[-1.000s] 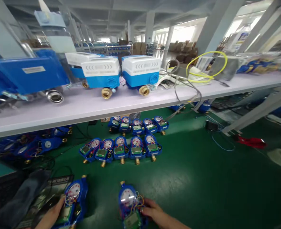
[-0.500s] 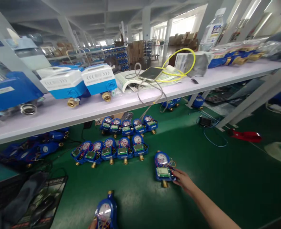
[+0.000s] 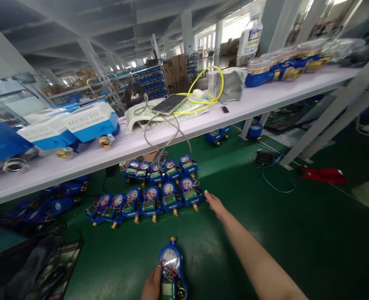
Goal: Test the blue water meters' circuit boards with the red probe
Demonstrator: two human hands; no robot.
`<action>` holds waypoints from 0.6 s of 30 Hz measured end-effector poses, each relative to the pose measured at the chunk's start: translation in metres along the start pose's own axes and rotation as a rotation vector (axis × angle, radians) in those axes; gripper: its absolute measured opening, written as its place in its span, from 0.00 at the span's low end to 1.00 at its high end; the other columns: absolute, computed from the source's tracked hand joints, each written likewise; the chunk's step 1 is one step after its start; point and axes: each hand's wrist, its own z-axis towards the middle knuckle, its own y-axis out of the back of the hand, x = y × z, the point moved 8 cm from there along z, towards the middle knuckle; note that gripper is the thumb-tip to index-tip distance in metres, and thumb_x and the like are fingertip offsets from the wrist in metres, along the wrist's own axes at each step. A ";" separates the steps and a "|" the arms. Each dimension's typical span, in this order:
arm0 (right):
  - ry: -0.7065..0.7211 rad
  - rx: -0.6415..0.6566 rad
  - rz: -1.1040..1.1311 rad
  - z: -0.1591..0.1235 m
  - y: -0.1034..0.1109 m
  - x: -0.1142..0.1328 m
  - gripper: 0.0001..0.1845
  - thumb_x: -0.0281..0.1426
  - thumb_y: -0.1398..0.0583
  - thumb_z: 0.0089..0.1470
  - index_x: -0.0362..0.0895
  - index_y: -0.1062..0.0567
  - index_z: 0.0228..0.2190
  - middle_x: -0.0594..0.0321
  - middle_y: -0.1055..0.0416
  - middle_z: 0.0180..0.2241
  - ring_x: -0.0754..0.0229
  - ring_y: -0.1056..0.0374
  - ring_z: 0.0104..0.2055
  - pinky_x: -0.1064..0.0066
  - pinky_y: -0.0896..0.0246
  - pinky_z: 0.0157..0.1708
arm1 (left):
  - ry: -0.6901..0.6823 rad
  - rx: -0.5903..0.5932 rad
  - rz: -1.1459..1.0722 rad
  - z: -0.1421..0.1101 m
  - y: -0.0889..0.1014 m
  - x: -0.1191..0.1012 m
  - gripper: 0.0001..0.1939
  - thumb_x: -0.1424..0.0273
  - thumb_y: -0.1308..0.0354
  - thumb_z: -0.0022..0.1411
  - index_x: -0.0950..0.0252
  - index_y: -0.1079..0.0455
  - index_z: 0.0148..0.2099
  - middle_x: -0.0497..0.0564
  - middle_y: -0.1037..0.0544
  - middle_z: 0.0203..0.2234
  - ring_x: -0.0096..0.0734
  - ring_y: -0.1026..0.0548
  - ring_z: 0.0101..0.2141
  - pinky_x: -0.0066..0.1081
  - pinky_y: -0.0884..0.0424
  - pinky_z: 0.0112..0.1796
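Open blue water meters with round dials, green circuit boards and brass ends lie in two rows (image 3: 153, 200) on the green table. My right hand (image 3: 214, 203) reaches forward with fingers stretched out, its tips just right of the front row's end meter (image 3: 189, 192); it holds nothing. At the bottom edge, my left hand (image 3: 152, 286) grips one more blue water meter (image 3: 171, 266) by its left side, dial facing up and loose coloured wires over its board.
A white shelf (image 3: 234, 112) spans the table, carrying white-and-blue meter housings (image 3: 90, 121), a phone (image 3: 168, 104) on a cable, a yellow hose (image 3: 209, 89), a bottle and brass-ended meters (image 3: 284, 68). More meters lie under the shelf at left. A red tool (image 3: 323, 175) lies right.
My right hand carried a meter forward, set it at the right end of the front row and let go. My left hand brought the other meter toward the centre. The view swung right.
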 end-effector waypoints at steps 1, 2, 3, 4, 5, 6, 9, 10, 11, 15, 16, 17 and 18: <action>0.002 -0.010 0.005 -0.020 0.001 -0.017 0.16 0.37 0.43 0.61 0.42 0.31 0.47 0.55 0.33 0.49 0.54 0.33 0.47 0.56 0.35 0.45 | -0.009 0.021 -0.017 0.001 -0.011 -0.008 0.27 0.54 0.56 0.63 0.73 0.30 0.47 0.60 0.24 0.46 0.42 0.28 0.50 0.39 0.38 0.55; -0.013 -0.001 0.006 -0.042 -0.001 -0.038 0.16 0.38 0.43 0.60 0.41 0.30 0.46 0.56 0.31 0.47 0.54 0.32 0.45 0.56 0.35 0.45 | -0.023 0.045 -0.036 0.001 -0.024 -0.018 0.26 0.54 0.56 0.65 0.72 0.30 0.48 0.59 0.24 0.47 0.40 0.28 0.50 0.41 0.38 0.55; -0.028 0.017 0.010 -0.066 -0.004 -0.060 0.17 0.39 0.42 0.59 0.40 0.29 0.44 0.56 0.29 0.43 0.55 0.31 0.43 0.55 0.35 0.44 | -0.041 0.070 -0.056 0.002 -0.037 -0.028 0.25 0.55 0.56 0.66 0.71 0.31 0.48 0.58 0.25 0.47 0.39 0.28 0.49 0.42 0.38 0.54; -0.033 0.030 0.021 -0.090 -0.007 -0.081 0.19 0.41 0.41 0.57 0.40 0.29 0.44 0.56 0.27 0.41 0.55 0.29 0.41 0.55 0.35 0.44 | -0.060 0.096 -0.077 0.002 -0.052 -0.040 0.24 0.55 0.56 0.66 0.70 0.31 0.48 0.58 0.25 0.47 0.38 0.27 0.48 0.44 0.38 0.54; -0.025 0.043 0.039 -0.112 -0.009 -0.100 0.26 0.45 0.37 0.51 0.40 0.28 0.45 0.56 0.26 0.39 0.52 0.28 0.41 0.54 0.35 0.45 | -0.084 0.124 -0.098 0.002 -0.068 -0.053 0.24 0.55 0.55 0.67 0.70 0.32 0.48 0.57 0.25 0.47 0.37 0.27 0.48 0.44 0.38 0.53; -0.002 0.035 0.061 -0.129 -0.008 -0.115 0.35 0.50 0.33 0.41 0.42 0.28 0.46 0.56 0.25 0.40 0.49 0.29 0.44 0.57 0.35 0.47 | -0.109 0.152 -0.118 0.001 -0.084 -0.067 0.24 0.55 0.55 0.67 0.69 0.32 0.48 0.56 0.25 0.46 0.37 0.27 0.48 0.45 0.37 0.53; 0.030 -0.085 0.092 -0.151 0.018 -0.135 0.57 0.63 0.38 0.30 0.40 0.36 0.55 0.51 0.27 0.45 0.43 0.32 0.50 0.60 0.36 0.49 | -0.182 0.238 -0.157 -0.002 -0.131 -0.111 0.24 0.54 0.55 0.66 0.68 0.32 0.50 0.55 0.25 0.46 0.37 0.27 0.46 0.45 0.35 0.51; 0.034 -0.128 0.097 -0.147 0.031 -0.132 0.61 0.65 0.40 0.30 0.38 0.42 0.58 0.50 0.27 0.44 0.43 0.31 0.48 0.59 0.34 0.47 | -0.202 0.261 -0.157 -0.004 -0.143 -0.125 0.24 0.54 0.55 0.66 0.68 0.33 0.50 0.55 0.26 0.46 0.38 0.27 0.46 0.45 0.34 0.50; 0.039 -0.163 0.102 -0.140 0.044 -0.126 0.64 0.66 0.42 0.32 0.36 0.47 0.60 0.49 0.27 0.44 0.43 0.30 0.46 0.59 0.33 0.44 | -0.222 0.276 -0.150 -0.005 -0.153 -0.136 0.23 0.54 0.54 0.66 0.67 0.33 0.51 0.55 0.26 0.46 0.38 0.27 0.46 0.45 0.34 0.49; 0.066 -0.238 0.109 -0.085 0.091 -0.074 0.49 0.57 0.38 0.41 0.40 0.40 0.56 0.54 0.27 0.43 0.49 0.28 0.41 0.62 0.31 0.40 | -0.258 0.262 -0.028 -0.009 -0.159 -0.151 0.18 0.57 0.50 0.65 0.68 0.30 0.45 0.53 0.25 0.42 0.36 0.27 0.45 0.43 0.33 0.49; 0.065 -0.243 0.104 -0.069 0.100 -0.059 0.39 0.52 0.39 0.48 0.41 0.36 0.54 0.56 0.27 0.43 0.52 0.28 0.40 0.62 0.31 0.40 | -0.240 0.254 0.018 -0.010 -0.153 -0.144 0.18 0.58 0.50 0.65 0.68 0.30 0.40 0.52 0.24 0.37 0.34 0.26 0.41 0.41 0.32 0.46; 0.059 -0.246 0.094 -0.053 0.107 -0.044 0.29 0.46 0.40 0.54 0.42 0.33 0.51 0.57 0.26 0.42 0.55 0.27 0.38 0.61 0.31 0.39 | -0.209 0.238 0.063 -0.011 -0.143 -0.133 0.19 0.57 0.50 0.66 0.69 0.30 0.35 0.49 0.24 0.31 0.32 0.25 0.36 0.39 0.30 0.43; 0.046 -0.245 0.077 -0.039 0.113 -0.030 0.22 0.42 0.41 0.57 0.41 0.31 0.48 0.58 0.26 0.40 0.57 0.28 0.36 0.61 0.31 0.38 | -0.167 0.212 0.102 -0.013 -0.129 -0.117 0.21 0.57 0.51 0.66 0.69 0.30 0.32 0.47 0.26 0.25 0.29 0.25 0.31 0.37 0.29 0.39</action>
